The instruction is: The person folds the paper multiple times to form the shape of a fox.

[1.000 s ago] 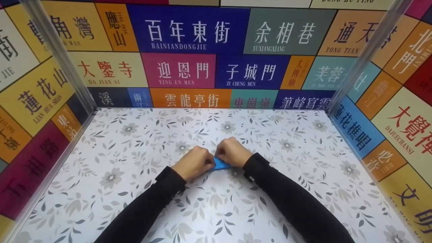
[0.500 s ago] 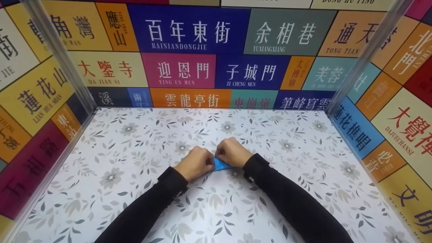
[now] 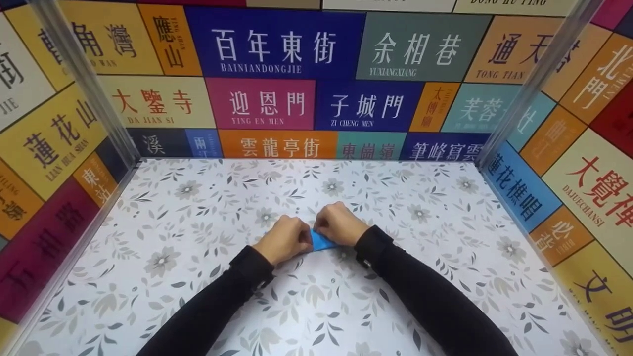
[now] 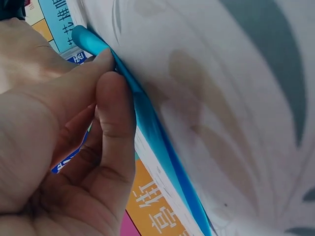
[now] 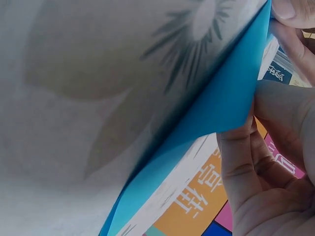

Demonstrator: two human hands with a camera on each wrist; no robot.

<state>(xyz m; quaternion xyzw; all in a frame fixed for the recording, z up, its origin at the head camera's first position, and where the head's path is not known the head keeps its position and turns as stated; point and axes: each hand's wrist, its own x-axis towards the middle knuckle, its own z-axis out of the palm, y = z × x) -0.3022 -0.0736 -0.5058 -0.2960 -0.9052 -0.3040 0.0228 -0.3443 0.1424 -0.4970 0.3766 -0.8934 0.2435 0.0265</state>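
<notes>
A piece of bright blue paper [image 3: 323, 242], folded over with a bent-up flap, lies on the patterned tabletop between my two hands. My left hand [image 3: 286, 239] pinches its left part between thumb and finger; the left wrist view shows the blue paper [image 4: 155, 123] as a narrow folded strip beside those fingertips. Close by on the right, my right hand [image 3: 341, 223] holds the upper edge. From the right wrist, the raised corner of the paper [image 5: 221, 105] sits between the thumb and fingers of that hand [image 5: 275, 157]. Both hands cover much of the paper.
The white tabletop [image 3: 207, 287] has a grey leaf and flower print. Panels with coloured Chinese place-name signs [image 3: 267, 104] enclose it at the back and both sides. Clear corner strips [image 3: 514, 94] join the panels.
Both hands stay almost in place on the blue paper. The left fingertips have shifted very slightly, and the blue part showing between the hands has changed shape a little.
</notes>
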